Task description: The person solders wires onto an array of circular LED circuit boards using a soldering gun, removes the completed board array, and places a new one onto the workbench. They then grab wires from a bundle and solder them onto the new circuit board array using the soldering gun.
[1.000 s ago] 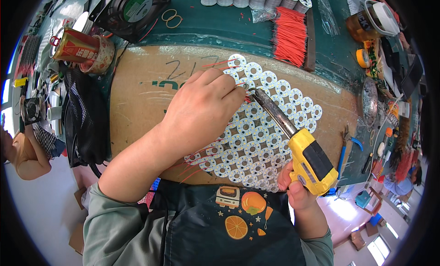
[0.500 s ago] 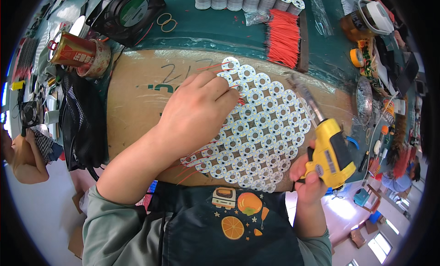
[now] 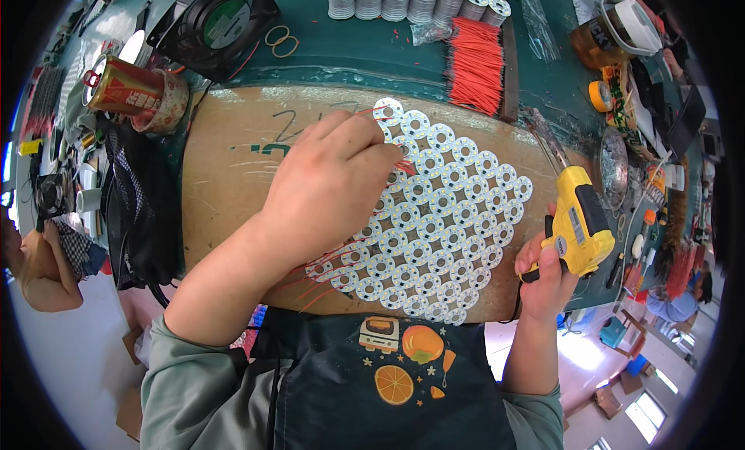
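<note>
A sheet of round white LED boards (image 3: 434, 209), ring-shaped and joined in slanting rows, lies on the brown cardboard. My left hand (image 3: 330, 174) rests over its left side, thumb and fingertips pinched on short red wires (image 3: 405, 167); their far ends are hidden under the hand. More red wires stick out from boards along the left edge of the sheet. My right hand (image 3: 547, 275) is closed around the handle of a yellow and black soldering gun (image 3: 578, 221). The gun is right of the sheet, its tip pointing up and away, apart from the boards.
A bundle of red wires (image 3: 475, 66) lies beyond the cardboard (image 3: 225, 171), beside stacked round boards (image 3: 388, 1). A black fan (image 3: 213, 27) and a red-gold can (image 3: 128, 85) stand at far left. At right are a lidded jar (image 3: 601, 43), yellow tape (image 3: 600, 95) and a metal dish (image 3: 614, 167).
My right hand has drawn the soldering gun rightward, off the right edge of the board sheet. My left hand stays nearly in place, still pinching the red wires.
</note>
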A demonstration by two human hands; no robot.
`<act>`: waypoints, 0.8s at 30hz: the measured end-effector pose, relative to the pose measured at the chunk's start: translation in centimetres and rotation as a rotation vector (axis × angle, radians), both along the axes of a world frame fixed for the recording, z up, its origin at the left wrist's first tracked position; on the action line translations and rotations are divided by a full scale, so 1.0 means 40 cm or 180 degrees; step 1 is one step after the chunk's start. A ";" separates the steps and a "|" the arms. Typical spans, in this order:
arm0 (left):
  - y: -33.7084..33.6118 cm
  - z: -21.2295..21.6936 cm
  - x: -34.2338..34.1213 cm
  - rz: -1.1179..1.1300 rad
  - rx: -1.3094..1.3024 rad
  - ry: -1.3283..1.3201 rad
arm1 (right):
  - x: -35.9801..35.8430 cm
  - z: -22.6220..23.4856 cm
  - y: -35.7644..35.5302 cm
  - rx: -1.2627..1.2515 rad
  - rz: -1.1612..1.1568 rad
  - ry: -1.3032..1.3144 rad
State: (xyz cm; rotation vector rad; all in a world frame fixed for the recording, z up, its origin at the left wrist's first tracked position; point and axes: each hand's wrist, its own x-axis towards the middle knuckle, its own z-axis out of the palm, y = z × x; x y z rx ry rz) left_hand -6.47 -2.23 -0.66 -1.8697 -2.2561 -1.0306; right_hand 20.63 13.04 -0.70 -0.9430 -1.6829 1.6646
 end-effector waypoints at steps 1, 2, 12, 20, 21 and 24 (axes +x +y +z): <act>0.001 0.005 -0.003 -0.0008 0.0007 -0.0005 | 0.002 0.000 0.000 -0.0024 -0.0022 -0.0004; 0.002 0.011 -0.006 0.0049 -0.0009 0.0000 | 0.003 0.001 0.000 -0.0027 -0.0029 -0.0003; 0.062 0.022 -0.032 0.0012 -0.0196 0.0193 | -0.008 0.011 -0.044 -0.0394 0.0350 0.0382; 0.077 -0.018 -0.032 0.0131 -0.0219 0.0183 | -0.037 -0.004 -0.068 -0.0842 0.0893 -0.0083; 0.076 -0.019 -0.032 0.0142 -0.0195 0.0200 | -0.041 -0.004 -0.069 -0.0829 0.0915 -0.0057; 0.075 -0.021 -0.033 0.0145 -0.0103 0.0205 | -0.050 -0.005 -0.075 -0.0889 0.0876 -0.0017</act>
